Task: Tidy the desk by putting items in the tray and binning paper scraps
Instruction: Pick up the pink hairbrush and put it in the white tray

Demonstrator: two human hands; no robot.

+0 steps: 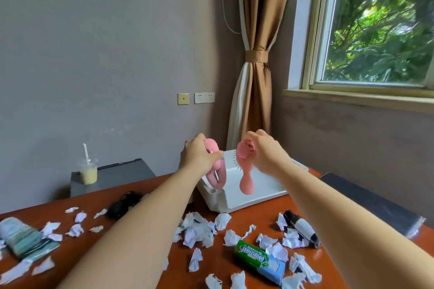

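A: Fingers (217, 155) of the left hand (199, 156) pinch a pink looped clip (220, 177). Those of the right hand (265, 153) clamp a pink hairbrush (244, 171) by its head, handle dangling.

B: Where?

A: Both hang over the white tray (258, 186) at the table's (89, 202) far side.

B: Next?

A: Probably lower them, let go, then bin the paper scraps (197, 230).

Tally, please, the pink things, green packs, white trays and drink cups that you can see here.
Pink things: 2, a hairbrush in the right hand and a looped piece in the left hand
Green pack: 1
White tray: 1
Drink cup: 1
Total: 5
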